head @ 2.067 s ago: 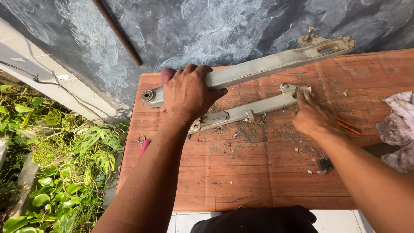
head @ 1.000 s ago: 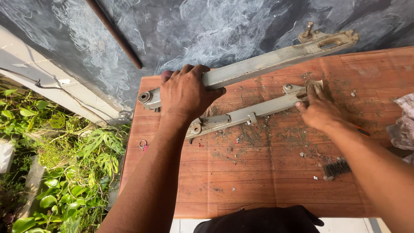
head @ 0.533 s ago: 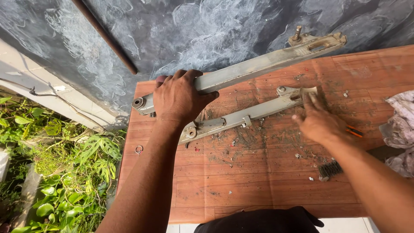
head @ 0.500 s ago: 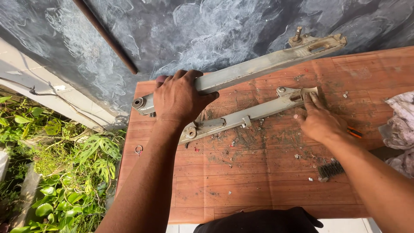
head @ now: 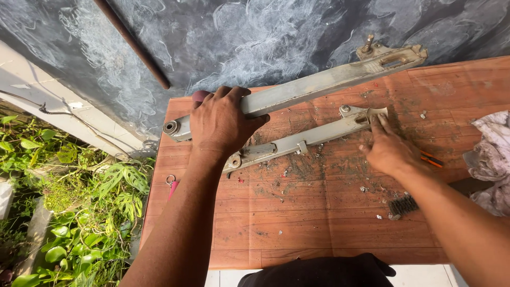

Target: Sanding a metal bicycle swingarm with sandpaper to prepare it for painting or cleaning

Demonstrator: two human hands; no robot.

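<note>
- The left hand (head: pixel 220 123) is clenched over the upper arm (head: pixel 297 90) of a grey metal swingarm, near its bushing end, pinning it to the table (head: pixel 319 228).
- The right hand (head: pixel 390 151) rests on the table with fingers (head: pixel 380 123) extended and holding nothing, their tips touching the slotted end of the lower arm (head: pixel 303 141).
- Both arms lie diagonally across the table's far half, with dirt flakes scattered below them.
- For good control, the left hand's downward pressure should be firm while the right hand works the loose debris.
- A wire brush (head: pixel 402 205) lies just beside the right forearm; a rag (head: pixel 491 154) sits at the right edge.
</note>
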